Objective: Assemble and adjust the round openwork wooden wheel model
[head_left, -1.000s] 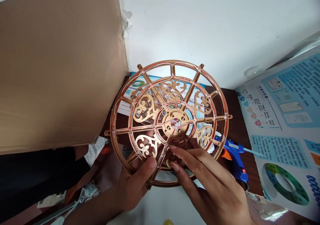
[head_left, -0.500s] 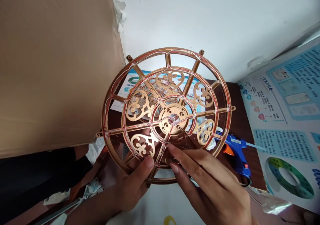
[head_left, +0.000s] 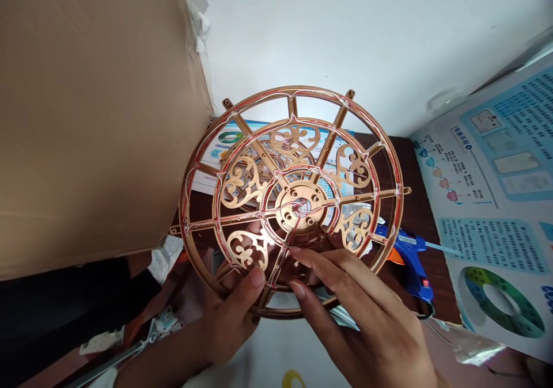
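Left hand point(head_left: 227, 319) curled around the lower rim of the gold openwork wheel point(head_left: 298, 204), thumb point(head_left: 257, 277) pressed on the frame. Right hand point(head_left: 367, 313) spread, fingertips point(head_left: 294, 251) resting on the lower spokes. Wheel sits between both hands. Beyond right hand: blue glue gun point(head_left: 408, 264) on counter point(head_left: 415, 192). Beyond left hand: cardboard box point(head_left: 95, 117).

Bright, even indoor light; wide-angle bending at the edges.

Diffuse light leaves the white wall point(head_left: 345, 42) pale, source not in view. The cardboard box point(head_left: 95, 117) throws little shadow; small glints mark the gold frame point(head_left: 294, 198). The printed poster point(head_left: 496, 146) bows at the right edge, its small print possibly soft. The black cloth point(head_left: 52, 307) falls dark, detail lost.
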A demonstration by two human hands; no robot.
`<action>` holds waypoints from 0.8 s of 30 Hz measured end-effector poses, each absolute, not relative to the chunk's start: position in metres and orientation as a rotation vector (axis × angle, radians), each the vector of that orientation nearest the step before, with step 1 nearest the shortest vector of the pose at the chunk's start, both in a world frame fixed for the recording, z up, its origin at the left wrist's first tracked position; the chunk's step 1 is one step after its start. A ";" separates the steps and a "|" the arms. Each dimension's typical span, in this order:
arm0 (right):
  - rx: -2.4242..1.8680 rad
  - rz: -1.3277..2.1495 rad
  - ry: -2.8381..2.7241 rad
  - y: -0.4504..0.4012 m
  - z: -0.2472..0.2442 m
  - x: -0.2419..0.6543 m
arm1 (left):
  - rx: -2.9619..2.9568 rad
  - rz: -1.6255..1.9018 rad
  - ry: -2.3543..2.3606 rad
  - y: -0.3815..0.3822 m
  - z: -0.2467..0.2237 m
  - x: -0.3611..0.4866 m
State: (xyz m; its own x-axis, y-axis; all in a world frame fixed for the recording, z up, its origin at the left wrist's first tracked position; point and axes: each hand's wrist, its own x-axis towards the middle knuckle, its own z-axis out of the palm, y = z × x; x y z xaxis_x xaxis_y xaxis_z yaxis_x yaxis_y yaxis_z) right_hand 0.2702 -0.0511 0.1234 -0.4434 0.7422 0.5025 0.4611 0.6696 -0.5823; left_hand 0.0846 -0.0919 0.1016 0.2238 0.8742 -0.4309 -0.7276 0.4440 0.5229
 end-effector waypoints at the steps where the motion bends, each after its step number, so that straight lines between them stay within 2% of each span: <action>1: -0.929 0.467 -2.111 -0.052 0.123 0.270 | 0.243 1.130 0.744 -0.091 0.103 0.085; 16: -0.911 0.459 -2.118 -0.056 0.121 0.273 | 0.316 1.188 0.645 -0.096 0.095 0.084; 24: -0.871 0.453 -2.159 -0.039 0.126 0.286 | 0.289 1.327 0.776 -0.092 0.100 0.091</action>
State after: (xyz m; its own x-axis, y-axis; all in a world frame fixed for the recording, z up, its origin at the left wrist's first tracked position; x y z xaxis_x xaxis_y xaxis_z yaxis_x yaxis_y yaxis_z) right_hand 0.2859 -0.0394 0.1256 -0.4861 0.7073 0.5132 0.4413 0.7056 -0.5544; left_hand 0.0913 -0.0921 0.1000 0.0400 0.9394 -0.3404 -0.7572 0.2507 0.6031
